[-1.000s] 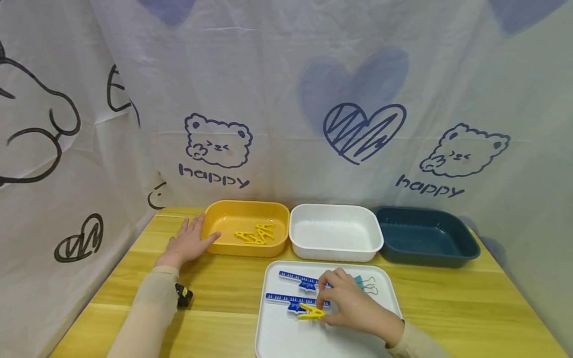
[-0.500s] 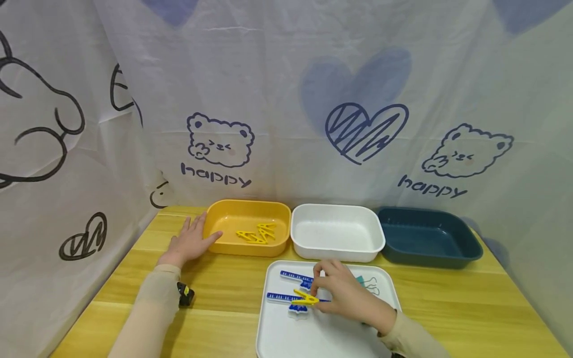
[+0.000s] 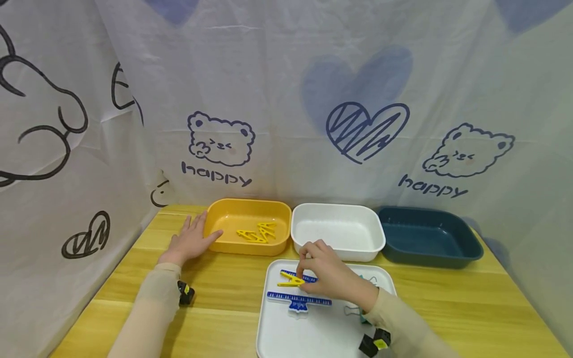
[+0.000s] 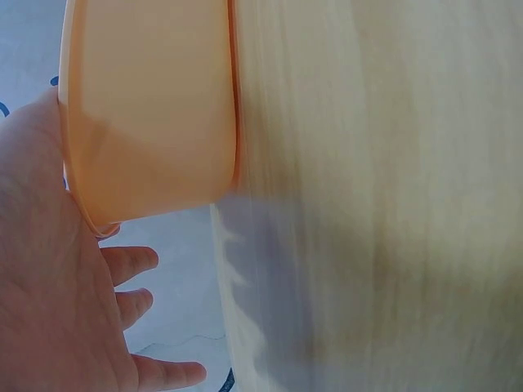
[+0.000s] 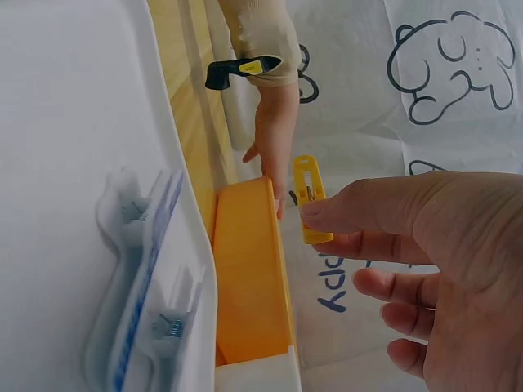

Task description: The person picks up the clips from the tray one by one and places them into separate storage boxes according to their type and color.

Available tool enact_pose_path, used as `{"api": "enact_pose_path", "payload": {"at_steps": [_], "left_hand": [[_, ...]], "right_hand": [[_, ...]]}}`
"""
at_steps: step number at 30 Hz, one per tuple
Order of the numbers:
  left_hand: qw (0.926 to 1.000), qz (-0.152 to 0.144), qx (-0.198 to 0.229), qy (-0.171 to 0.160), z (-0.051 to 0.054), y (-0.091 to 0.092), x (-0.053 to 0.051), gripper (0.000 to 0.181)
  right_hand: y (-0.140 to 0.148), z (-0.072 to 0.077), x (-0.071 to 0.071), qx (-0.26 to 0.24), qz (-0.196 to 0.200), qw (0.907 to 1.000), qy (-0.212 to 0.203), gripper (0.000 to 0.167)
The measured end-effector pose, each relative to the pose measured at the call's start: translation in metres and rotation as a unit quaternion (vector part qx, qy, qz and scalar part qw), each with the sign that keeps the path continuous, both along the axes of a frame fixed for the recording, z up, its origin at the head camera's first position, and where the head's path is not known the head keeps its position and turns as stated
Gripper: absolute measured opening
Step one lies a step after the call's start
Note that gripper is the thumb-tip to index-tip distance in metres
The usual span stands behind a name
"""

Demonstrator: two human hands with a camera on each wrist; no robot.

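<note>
My right hand (image 3: pixel 333 276) pinches a yellow clothespin (image 3: pixel 290 281) between thumb and forefinger, above the white tray (image 3: pixel 309 340). In the right wrist view the clothespin (image 5: pixel 310 200) shows its small metal spring. My left hand (image 3: pixel 190 243) rests at the left end of the yellow bin (image 3: pixel 248 248), fingers spread along the outside and thumb over the rim. Inside that bin lie several yellow clothespins (image 3: pixel 266 229). On the tray, a blue ruler clip (image 3: pixel 299 300) is fully visible; another ruler clip (image 3: pixel 288 273) behind it is partly hidden by the clothespin and right hand.
A white bin (image 3: pixel 337 253) and a dark blue bin (image 3: pixel 429 258) stand right of the yellow one. Teal binder clips (image 3: pixel 364 316) lie on the tray, partly hidden by my right arm. A printed curtain (image 3: pixel 286 164) hangs behind the wooden table (image 3: pixel 224 298).
My right hand has carried the yellow clothespin leftward and away from me, from over the nearer ruler clip to over the farther one. My left hand stays against the yellow bin.
</note>
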State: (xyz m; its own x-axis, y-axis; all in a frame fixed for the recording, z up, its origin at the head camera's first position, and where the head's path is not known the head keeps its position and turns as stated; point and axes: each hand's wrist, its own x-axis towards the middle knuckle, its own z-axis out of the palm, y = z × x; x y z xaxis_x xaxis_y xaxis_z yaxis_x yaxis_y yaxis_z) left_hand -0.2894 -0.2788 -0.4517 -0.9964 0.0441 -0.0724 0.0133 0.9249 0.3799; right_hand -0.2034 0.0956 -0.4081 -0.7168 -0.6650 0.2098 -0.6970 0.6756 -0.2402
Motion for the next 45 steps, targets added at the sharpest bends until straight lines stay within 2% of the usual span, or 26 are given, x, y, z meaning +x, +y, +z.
{"api": "enact_pose_path", "payload": {"at_steps": [5, 10, 15, 30, 45], "left_hand": [[0.9999, 0.002, -0.011, 0.008, -0.001, -0.001, -0.002, 0.095], [0.9996, 0.003, -0.024, 0.016, -0.002, -0.001, -0.002, 0.096], [0.9989, 0.001, -0.040, 0.025, -0.001, 0.000, 0.001, 0.095], [0.9969, -0.005, -0.067, 0.039, -0.003, -0.002, -0.001, 0.098], [0.9969, -0.005, -0.065, 0.045, 0.002, 0.002, 0.001, 0.095]], "right_hand": [[-0.010, 0.009, -0.010, -0.002, 0.008, 0.9999, 0.011, 0.016], [-0.021, 0.015, -0.019, 0.006, -0.004, 1.0000, 0.003, 0.013], [-0.031, 0.018, -0.028, 0.009, -0.012, 0.9997, 0.019, 0.013], [-0.060, 0.016, -0.053, 0.008, -0.019, 0.9986, 0.048, 0.012], [-0.087, 0.008, -0.079, -0.007, -0.041, 0.9976, 0.054, 0.011]]}}
